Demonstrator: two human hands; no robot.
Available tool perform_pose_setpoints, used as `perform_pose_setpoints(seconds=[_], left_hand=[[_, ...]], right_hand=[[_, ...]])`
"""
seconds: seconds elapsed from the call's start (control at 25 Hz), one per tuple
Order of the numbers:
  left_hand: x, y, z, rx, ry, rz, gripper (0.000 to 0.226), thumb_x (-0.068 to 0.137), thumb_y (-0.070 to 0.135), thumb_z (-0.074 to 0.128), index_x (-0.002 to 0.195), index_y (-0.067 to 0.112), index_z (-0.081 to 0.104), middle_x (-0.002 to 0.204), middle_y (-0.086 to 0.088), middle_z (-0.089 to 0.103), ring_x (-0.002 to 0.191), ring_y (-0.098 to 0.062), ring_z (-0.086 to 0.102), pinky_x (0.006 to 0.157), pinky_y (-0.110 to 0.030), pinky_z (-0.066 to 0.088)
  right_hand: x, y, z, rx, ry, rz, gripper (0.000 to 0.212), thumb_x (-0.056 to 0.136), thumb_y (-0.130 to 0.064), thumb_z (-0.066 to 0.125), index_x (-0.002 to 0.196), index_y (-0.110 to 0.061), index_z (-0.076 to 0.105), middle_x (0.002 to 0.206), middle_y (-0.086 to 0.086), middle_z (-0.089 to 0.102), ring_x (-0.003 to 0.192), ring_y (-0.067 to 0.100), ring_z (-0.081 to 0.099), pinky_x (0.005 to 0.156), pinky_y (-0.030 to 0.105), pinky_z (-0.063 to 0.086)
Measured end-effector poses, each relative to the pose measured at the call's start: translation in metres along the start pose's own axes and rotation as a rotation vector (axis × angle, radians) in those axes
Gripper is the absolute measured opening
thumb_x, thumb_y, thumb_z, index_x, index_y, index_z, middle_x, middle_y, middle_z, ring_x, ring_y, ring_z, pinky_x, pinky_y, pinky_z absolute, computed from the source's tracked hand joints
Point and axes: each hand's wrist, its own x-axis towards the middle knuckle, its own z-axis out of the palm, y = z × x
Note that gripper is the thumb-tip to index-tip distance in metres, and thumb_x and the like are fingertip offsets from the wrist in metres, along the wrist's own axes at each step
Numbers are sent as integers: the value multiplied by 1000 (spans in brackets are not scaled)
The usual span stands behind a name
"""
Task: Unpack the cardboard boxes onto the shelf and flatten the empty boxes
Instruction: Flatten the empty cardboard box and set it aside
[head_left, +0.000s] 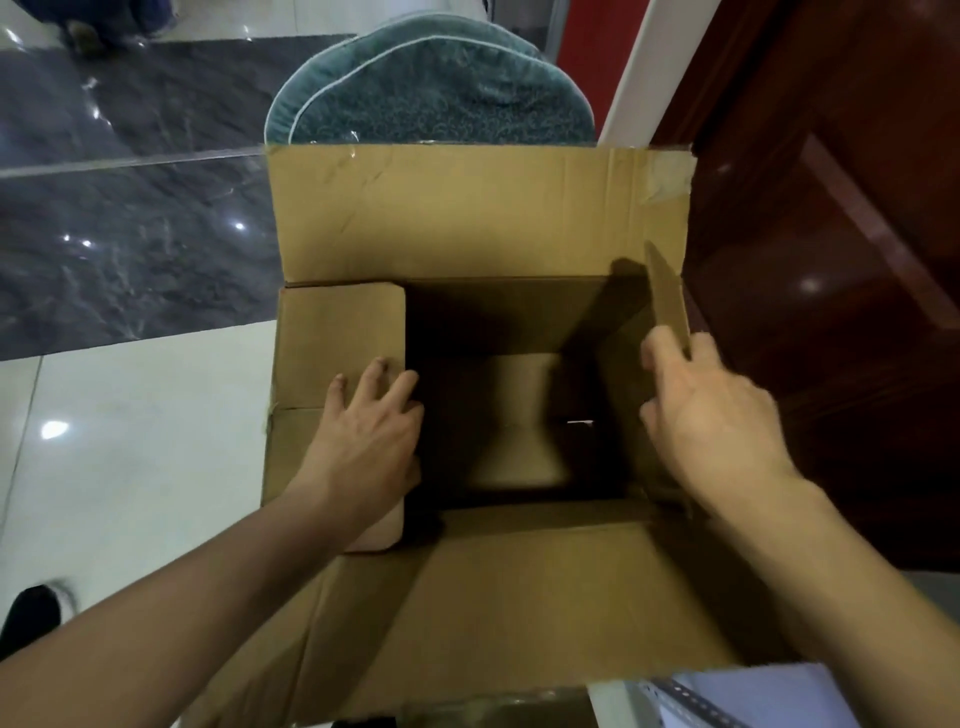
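Note:
A large brown cardboard box (467, 218) stands open below me on the floor, its four flaps folded out. The inside is dark and deep; only the bare cardboard bottom shows. My left hand (371, 436) rests flat with spread fingers on the left flap, at its inner edge. My right hand (711, 410) is at the right flap, which stands up edge-on, with the fingers reaching up along it; whether they grip it I cannot tell.
A teal fluffy mat (431, 93) lies just beyond the box. Dark red wooden furniture or a door (841, 208) stands close on the right. Glossy white and dark grey floor tiles (130, 218) spread to the left. A metal shelf part (696, 696) shows at the bottom right.

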Motion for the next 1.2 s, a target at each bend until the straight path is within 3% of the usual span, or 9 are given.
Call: perform_pose_setpoints(seconds=[0.12, 0.28, 0.4, 0.48, 0.56, 0.6, 0.68, 0.96, 1.2], left_hand=[[-20, 0, -4, -136, 90, -64, 38, 98, 41, 53, 132, 22, 51, 167, -1, -19, 154, -33, -10, 118, -54, 28], [-53, -2, -4, -307, 302, -125, 48, 92, 14, 62, 138, 14, 51, 167, -5, -18, 149, -45, 22, 106, -54, 47], [-78, -5, -12, -514, 345, -177, 90, 89, -6, 54, 161, 27, 10, 168, -9, -9, 146, -44, 30, 92, -47, 54], [-88, -9, -19, -676, 370, -270, 101, 89, -8, 50, 159, 34, -10, 168, -9, 10, 140, -40, 40, 91, -49, 53], [-93, -16, -22, -783, 347, -412, 93, 93, -4, 50, 160, 29, -5, 161, -9, 32, 131, -38, 50, 97, -51, 50], [-94, -20, -23, -831, 315, -465, 84, 94, -4, 49, 160, 25, 5, 156, -9, 39, 131, -38, 50, 103, -50, 47], [-97, -24, -28, -905, 250, -501, 73, 95, -5, 45, 157, 25, 20, 150, -9, 47, 132, -39, 50, 109, -52, 42], [-116, -34, -48, -963, 89, -514, 69, 99, -10, 39, 155, 30, 30, 153, -5, 44, 141, -35, 42, 114, -54, 33], [-132, -62, -72, -864, 38, -422, 69, 94, -10, 45, 150, 31, 43, 142, -6, 57, 129, -33, 53, 111, -51, 42]], right_hand=[[-11, 25, -4, 30, 3, 35, 68, 97, -23, 56, 151, -36, 17, 114, 11, 53, 74, 31, 61, 64, 42, 50], [-41, 36, 1, 88, -61, 51, 90, 99, -25, 52, 155, -49, -15, 114, 12, 54, 69, 27, 56, 62, 41, 44], [-55, 40, 0, 201, 25, 97, 92, 101, -25, 50, 152, -48, -23, 103, 12, 55, 75, 37, 63, 68, 47, 50], [-62, 45, -2, 224, 49, 178, 74, 102, -29, 47, 159, -32, 0, 94, 13, 60, 80, 41, 66, 72, 48, 51], [-64, 51, -4, 177, -20, 262, 38, 105, -35, 42, 135, -13, 42, 100, 21, 68, 90, 45, 65, 75, 47, 48], [-64, 51, -5, 166, -56, 284, 32, 106, -36, 40, 120, -10, 51, 102, 24, 69, 94, 46, 65, 74, 45, 45], [-64, 51, -9, 161, -85, 286, 35, 107, -37, 37, 110, -9, 57, 103, 25, 68, 96, 47, 64, 72, 43, 39], [-74, 54, -22, 342, -47, 324, 38, 107, -34, 37, 106, -5, 61, 101, 25, 68, 94, 46, 64, 75, 43, 42], [-78, 40, -55, 581, 40, 461, 40, 107, -31, 40, 107, 1, 64, 108, 28, 66, 101, 47, 62, 86, 46, 47]])
